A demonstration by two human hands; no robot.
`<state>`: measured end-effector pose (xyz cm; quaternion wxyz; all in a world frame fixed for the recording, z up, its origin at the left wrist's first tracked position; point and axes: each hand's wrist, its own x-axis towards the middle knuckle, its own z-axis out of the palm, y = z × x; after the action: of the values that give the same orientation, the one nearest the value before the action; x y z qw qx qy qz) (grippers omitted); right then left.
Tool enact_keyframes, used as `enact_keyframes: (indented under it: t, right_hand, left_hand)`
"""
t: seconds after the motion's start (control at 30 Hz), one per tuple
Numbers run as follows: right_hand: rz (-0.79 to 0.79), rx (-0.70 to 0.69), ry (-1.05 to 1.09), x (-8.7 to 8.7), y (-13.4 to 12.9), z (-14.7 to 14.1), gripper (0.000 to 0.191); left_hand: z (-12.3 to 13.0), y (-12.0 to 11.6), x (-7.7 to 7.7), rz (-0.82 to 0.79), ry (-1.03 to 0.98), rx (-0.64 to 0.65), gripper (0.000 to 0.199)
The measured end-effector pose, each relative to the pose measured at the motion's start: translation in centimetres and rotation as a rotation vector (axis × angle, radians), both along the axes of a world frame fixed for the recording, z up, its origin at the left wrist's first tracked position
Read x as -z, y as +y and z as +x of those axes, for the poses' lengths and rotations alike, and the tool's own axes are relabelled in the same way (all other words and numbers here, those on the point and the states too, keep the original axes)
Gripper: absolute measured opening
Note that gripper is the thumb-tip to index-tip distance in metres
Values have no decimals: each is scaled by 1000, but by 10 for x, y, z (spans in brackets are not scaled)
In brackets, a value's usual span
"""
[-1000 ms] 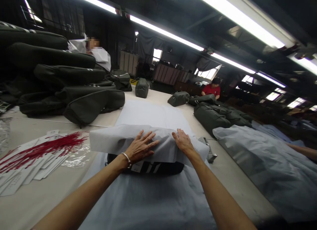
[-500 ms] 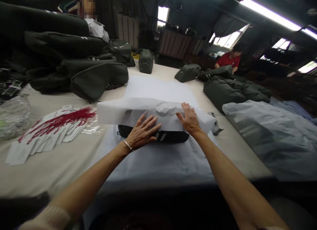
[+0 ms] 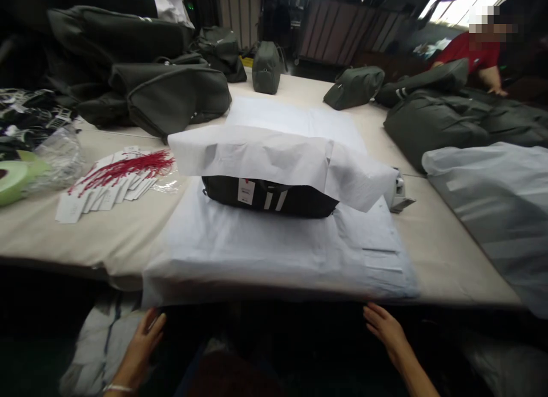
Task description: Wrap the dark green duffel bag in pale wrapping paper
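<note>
A dark bag (image 3: 226, 193) with two white stripes and a small white tag lies on stacked white sheets (image 3: 257, 243). One white sheet (image 3: 274, 154) is draped over its top. At the left front corner of the stack is my left hand (image 3: 145, 335), fingers slightly apart, near the sheet edge; whether it touches is unclear. My right hand (image 3: 385, 327) is just below the table's front edge at the right, fingers extended and holding nothing visible.
Dark bags (image 3: 180, 97) are piled at the back left, others (image 3: 445, 120) at the right. White tags with red strings (image 3: 107, 191) and a green tape roll (image 3: 12, 180) lie left. A plastic-covered item (image 3: 492, 203) is at right. A person in red (image 3: 471, 55) stands behind.
Both my hands have left the sheet on top of the bag and moved down to the table's front edge. The bag's tag now shows. The view has tilted downward.
</note>
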<state>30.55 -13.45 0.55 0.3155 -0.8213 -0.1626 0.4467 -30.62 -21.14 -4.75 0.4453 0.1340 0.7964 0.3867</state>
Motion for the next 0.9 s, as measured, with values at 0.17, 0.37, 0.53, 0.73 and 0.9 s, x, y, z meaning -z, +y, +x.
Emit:
enact_keyframes:
  t: [0.17,0.37,0.53,0.73,0.9]
  right_hand:
    - [-44,-62,113,41,-11,4,62]
    - [-11,-142,171,60,-2,-5,51]
    - [35,-218,236,51,-9,-9,48]
    - [-19,-217,358,47,-28,-11,54]
    - [-24,-135,362,35,-41,-15,51]
  left_hand:
    - [3,40,8,74,-98,-181,37]
    - [-1,46,22,163,-187,-261,37]
    - [2,40,35,142,-350,-399,14]
    - [43,23,61,96,-594,-463,12]
    - [78,21,75,102,-698,-525,20]
